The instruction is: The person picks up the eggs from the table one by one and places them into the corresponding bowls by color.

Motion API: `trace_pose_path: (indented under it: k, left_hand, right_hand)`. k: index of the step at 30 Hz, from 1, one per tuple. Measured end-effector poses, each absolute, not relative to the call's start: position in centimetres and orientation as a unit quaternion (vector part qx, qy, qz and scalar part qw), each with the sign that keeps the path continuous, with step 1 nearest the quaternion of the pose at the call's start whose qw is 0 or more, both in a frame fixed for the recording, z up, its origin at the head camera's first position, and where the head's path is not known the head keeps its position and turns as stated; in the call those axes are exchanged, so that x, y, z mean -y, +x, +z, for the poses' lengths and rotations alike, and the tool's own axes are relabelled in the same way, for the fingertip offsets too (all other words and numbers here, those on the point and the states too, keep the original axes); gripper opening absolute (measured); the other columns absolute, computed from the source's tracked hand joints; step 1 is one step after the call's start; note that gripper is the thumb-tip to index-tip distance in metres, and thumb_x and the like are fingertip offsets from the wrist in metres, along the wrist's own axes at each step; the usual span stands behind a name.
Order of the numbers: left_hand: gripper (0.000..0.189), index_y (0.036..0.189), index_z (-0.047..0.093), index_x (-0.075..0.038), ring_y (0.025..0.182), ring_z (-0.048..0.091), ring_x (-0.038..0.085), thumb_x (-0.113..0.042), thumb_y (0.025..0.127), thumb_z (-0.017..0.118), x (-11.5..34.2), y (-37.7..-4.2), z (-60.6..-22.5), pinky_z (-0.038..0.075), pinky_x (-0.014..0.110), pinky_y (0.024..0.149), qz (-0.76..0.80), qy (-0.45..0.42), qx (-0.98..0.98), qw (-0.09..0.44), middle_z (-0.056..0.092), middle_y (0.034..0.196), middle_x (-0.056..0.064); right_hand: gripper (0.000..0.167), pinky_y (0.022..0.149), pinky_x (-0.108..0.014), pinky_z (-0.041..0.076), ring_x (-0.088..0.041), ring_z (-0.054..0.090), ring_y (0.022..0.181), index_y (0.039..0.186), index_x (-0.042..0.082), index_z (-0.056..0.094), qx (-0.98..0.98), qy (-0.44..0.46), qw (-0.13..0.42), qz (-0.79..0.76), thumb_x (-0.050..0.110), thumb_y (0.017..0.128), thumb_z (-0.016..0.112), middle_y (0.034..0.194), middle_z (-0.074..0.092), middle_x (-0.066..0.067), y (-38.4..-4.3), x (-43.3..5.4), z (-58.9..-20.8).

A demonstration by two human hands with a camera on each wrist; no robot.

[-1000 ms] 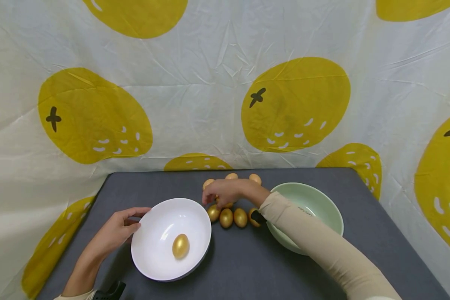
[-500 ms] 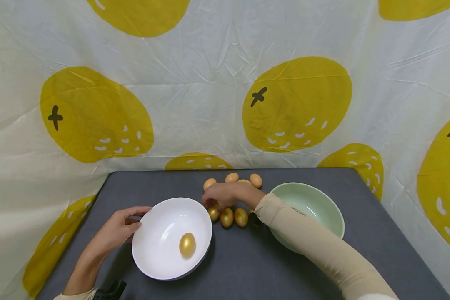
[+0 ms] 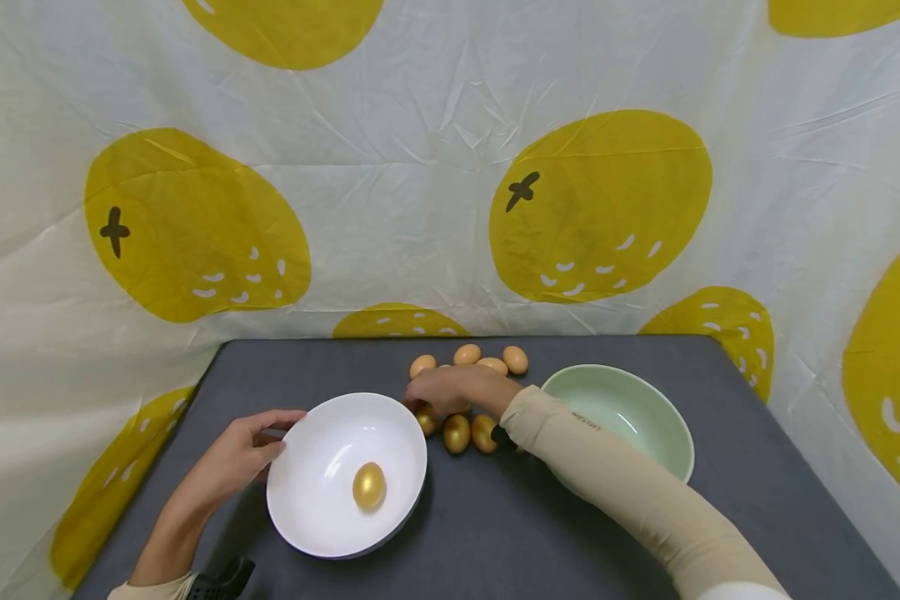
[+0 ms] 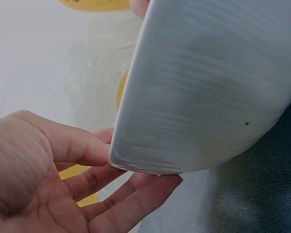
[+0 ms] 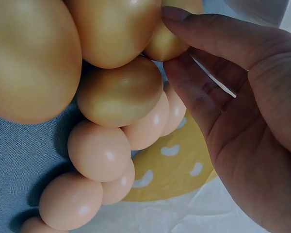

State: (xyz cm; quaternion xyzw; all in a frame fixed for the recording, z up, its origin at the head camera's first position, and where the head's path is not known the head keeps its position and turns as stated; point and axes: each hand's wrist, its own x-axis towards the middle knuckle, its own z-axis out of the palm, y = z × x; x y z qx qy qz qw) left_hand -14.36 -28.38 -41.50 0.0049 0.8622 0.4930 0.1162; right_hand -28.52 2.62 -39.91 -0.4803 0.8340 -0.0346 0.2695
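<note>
My left hand [image 3: 236,450] holds the left rim of a white bowl [image 3: 307,483], thumb on one side and fingers under the outer wall in the left wrist view. Inside the bowl lies one gold egg [image 3: 369,487]. My right hand [image 3: 446,390] reaches into the group of eggs right of the bowl. Its thumb and fingertips pinch the leftmost gold egg [image 5: 167,41], partly hidden behind another gold egg [image 5: 114,29] in the right wrist view. More gold eggs [image 3: 457,433] sit in front, and the right hand and sleeve cover part of the group.
Several plain brown eggs [image 3: 467,355] lie behind the gold ones. A pale green bowl [image 3: 637,408] stands to the right, partly covered by the right sleeve [image 3: 615,483]. The dark grey table [image 3: 480,533] ends at a white curtain [image 3: 390,233] with yellow fruit prints.
My right hand's fingers have lowered and closed around the leftmost gold egg. In the white bowl, the gold egg rolled right, then slightly back left. The left hand keeps its hold.
</note>
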Motion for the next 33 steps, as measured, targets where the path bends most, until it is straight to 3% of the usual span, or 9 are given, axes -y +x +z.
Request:
trace_pose_path:
  k: [7,13,19,33]
  left_hand:
    - [0.045,0.142,0.057,-0.004,0.098,0.068,0.028,-0.001,0.097,0.058,28.1,-14.4,-41.4,0.062,0.044,0.070,0.489,0.004,-0.865,0.113,0.059,0.135,0.022]
    - [0.045,0.142,0.057,-0.003,0.098,0.068,0.028,0.000,0.097,0.058,28.0,-14.4,-41.4,0.062,0.043,0.069,0.489,0.005,-0.865,0.110,0.058,0.136,0.023]
    - [0.046,0.142,0.057,-0.004,0.098,0.068,0.028,0.000,0.097,0.059,28.1,-14.4,-41.5,0.062,0.043,0.070,0.486,0.003,-0.867,0.110,0.058,0.136,0.023]
    - [0.046,0.142,0.057,-0.004,0.096,0.068,0.027,0.000,0.096,0.059,28.1,-14.3,-41.6,0.062,0.042,0.068,0.478,-0.006,-0.872,0.108,0.058,0.136,0.023]
  right_hand:
    - [0.033,0.059,-0.024,0.042,-0.010,0.050,0.067,0.090,0.030,0.067,-0.839,-0.469,0.272,-0.041,-0.004,0.090,0.068,0.081,0.061,0.006,-28.6,-2.7,-40.2]
    - [0.031,0.075,-0.020,0.048,-0.007,0.055,0.082,0.104,0.024,0.070,-0.824,-0.511,0.242,-0.042,-0.002,0.087,0.073,0.101,0.069,0.004,-28.8,-2.8,-39.9]
    - [0.032,0.089,-0.023,0.048,-0.012,0.059,0.102,0.112,0.021,0.070,-0.817,-0.529,0.225,-0.045,0.001,0.087,0.075,0.116,0.067,0.003,-29.0,-3.1,-39.4]
    - [0.036,0.098,-0.027,0.046,-0.014,0.057,0.110,0.119,0.017,0.069,-0.810,-0.538,0.212,-0.096,0.004,0.086,0.078,0.120,0.063,0.003,-29.5,-4.6,-38.3]
